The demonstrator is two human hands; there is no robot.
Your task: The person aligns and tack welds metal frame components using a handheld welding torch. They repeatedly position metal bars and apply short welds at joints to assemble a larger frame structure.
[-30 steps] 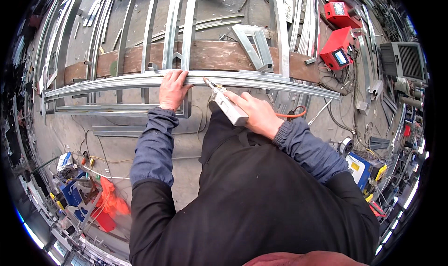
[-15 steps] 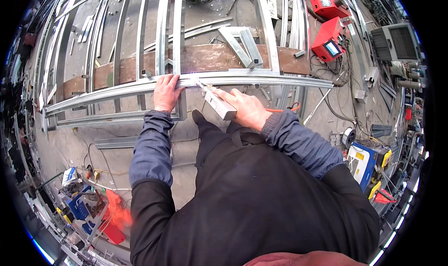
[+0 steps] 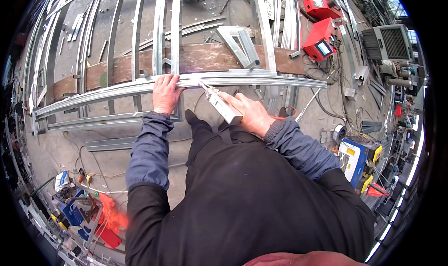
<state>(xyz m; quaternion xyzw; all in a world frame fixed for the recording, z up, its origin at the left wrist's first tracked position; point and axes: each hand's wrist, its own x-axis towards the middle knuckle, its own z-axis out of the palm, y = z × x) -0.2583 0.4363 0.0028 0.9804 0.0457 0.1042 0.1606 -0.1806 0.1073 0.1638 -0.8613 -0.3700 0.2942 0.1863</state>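
My left hand (image 3: 165,94) grips a bundle of long silvery metal rails (image 3: 270,81), with its fingers bent over their top and back. My right hand (image 3: 252,113) is closed around a boxy, light-grey welding gun (image 3: 224,107). The gun's thin nozzle points forward and left at the rails, just right of my left hand. A small bright violet-white glow shows at the tip. Whether the tip touches the metal is too small to tell. Behind the rails a ladder-like metal frame (image 3: 175,28) stretches away from me. An orange-red cable trails from behind my right hand.
A brown plank (image 3: 200,56) lies under the frame, with an angled metal piece (image 3: 238,46) over it. Red machines (image 3: 319,44) with screens and tangled cables are at right, near a wire spool (image 3: 339,134) and a blue-white machine (image 3: 352,161). Loose profiles (image 3: 112,143) lie left of my feet.
The view has shifted slightly, so the surroundings sit further left. The gun's tip has moved a little to the right along the rails. Both hands keep their grip.
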